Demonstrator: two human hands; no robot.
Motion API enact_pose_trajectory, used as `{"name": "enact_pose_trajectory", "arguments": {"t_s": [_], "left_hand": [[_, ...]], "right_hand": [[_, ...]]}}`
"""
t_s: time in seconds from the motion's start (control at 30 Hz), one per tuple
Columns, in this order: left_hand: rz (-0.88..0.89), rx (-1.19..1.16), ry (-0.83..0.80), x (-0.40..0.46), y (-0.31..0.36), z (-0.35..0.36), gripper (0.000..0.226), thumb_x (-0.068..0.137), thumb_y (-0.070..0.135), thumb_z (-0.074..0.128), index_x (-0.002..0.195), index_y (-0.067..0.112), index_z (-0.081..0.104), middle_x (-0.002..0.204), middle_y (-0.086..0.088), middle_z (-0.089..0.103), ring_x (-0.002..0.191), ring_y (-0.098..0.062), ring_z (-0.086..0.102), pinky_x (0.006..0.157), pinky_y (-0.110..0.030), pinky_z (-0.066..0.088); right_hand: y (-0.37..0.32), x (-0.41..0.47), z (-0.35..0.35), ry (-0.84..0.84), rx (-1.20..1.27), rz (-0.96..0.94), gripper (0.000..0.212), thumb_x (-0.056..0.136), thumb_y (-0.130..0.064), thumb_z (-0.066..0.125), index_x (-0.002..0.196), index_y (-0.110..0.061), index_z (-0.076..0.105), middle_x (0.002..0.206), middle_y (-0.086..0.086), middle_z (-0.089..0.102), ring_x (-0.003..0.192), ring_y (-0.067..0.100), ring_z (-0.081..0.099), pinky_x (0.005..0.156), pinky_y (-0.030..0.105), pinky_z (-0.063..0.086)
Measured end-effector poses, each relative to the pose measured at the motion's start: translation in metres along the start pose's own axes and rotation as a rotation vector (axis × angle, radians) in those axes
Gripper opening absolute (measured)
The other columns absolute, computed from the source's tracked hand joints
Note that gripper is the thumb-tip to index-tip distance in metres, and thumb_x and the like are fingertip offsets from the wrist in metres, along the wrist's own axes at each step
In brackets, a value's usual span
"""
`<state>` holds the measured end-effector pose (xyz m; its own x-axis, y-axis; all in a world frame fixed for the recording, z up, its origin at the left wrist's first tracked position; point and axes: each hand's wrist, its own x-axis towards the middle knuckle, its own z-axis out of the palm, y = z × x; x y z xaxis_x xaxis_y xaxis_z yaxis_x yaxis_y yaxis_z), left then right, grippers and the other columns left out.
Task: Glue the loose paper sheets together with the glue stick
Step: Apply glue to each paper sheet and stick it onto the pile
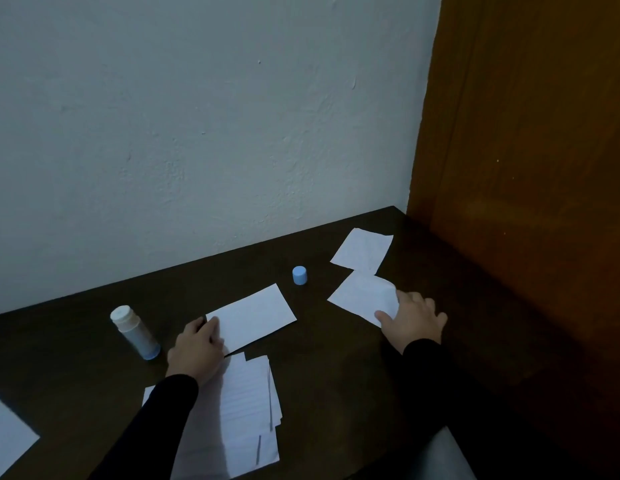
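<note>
An uncapped glue stick (135, 332) stands upright at the left of the dark table (336, 358), its blue cap (299, 275) standing apart further back. My left hand (197, 348) rests on the near-left corner of a white sheet (253, 317) in the middle, fingers lying over its edge. My right hand (412, 320) lies with spread fingers on the near corner of another sheet (364, 296) at the right. A third sheet (362, 251) lies behind that one. A stack of several lined sheets (246, 410) sits near me under my left forearm.
A white wall runs along the table's back edge and a brown wooden panel (526, 168) closes off the right side. Another sheet corner (7, 434) shows at the bottom left. A grey object (447, 455) pokes in at the bottom right.
</note>
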<state>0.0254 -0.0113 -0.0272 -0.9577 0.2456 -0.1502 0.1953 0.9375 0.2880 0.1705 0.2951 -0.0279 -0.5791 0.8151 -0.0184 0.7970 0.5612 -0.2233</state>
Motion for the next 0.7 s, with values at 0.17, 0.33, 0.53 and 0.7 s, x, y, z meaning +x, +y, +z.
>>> {"name": "enact_pose_trajectory", "arguments": {"t_s": [0.17, 0.33, 0.53, 0.7], "left_hand": [[0.007, -0.048, 0.019, -0.007, -0.003, 0.004, 0.049, 0.103, 0.036, 0.037, 0.15, 0.031, 0.029, 0.159, 0.002, 0.019, 0.141, -0.022, 0.028, 0.112, -0.046, 0.026], [0.014, -0.107, 0.061, -0.01, -0.007, 0.008, 0.046, 0.102, 0.035, 0.038, 0.148, 0.033, 0.034, 0.159, 0.004, 0.022, 0.141, -0.021, 0.028, 0.113, -0.048, 0.024], [0.016, -0.149, 0.086, -0.009, -0.008, 0.011, 0.044, 0.102, 0.034, 0.039, 0.146, 0.033, 0.038, 0.158, 0.005, 0.024, 0.141, -0.02, 0.027, 0.114, -0.048, 0.022], [0.015, -0.163, 0.128, -0.01, -0.008, 0.014, 0.043, 0.102, 0.034, 0.04, 0.145, 0.033, 0.04, 0.158, 0.005, 0.025, 0.141, -0.018, 0.028, 0.114, -0.047, 0.021]], "right_hand": [[-0.007, -0.01, 0.006, 0.058, 0.242, -0.015, 0.04, 0.095, -0.033, 0.054, 0.134, -0.029, 0.047, 0.125, -0.006, 0.053, 0.117, 0.015, 0.048, 0.101, 0.036, 0.033], [-0.018, -0.014, 0.007, -0.005, 0.055, -0.098, 0.056, 0.092, -0.051, 0.05, 0.143, -0.029, 0.04, 0.141, -0.002, 0.037, 0.129, 0.019, 0.034, 0.103, 0.039, 0.031], [-0.019, -0.012, 0.004, -0.042, -0.151, -0.179, 0.052, 0.098, -0.053, 0.034, 0.143, -0.029, 0.041, 0.14, -0.004, 0.038, 0.129, 0.02, 0.031, 0.102, 0.041, 0.028], [-0.028, -0.017, 0.004, -0.02, -0.069, -0.158, 0.036, 0.099, -0.043, 0.04, 0.132, -0.032, 0.049, 0.129, -0.005, 0.047, 0.12, 0.016, 0.04, 0.099, 0.037, 0.033]]}}
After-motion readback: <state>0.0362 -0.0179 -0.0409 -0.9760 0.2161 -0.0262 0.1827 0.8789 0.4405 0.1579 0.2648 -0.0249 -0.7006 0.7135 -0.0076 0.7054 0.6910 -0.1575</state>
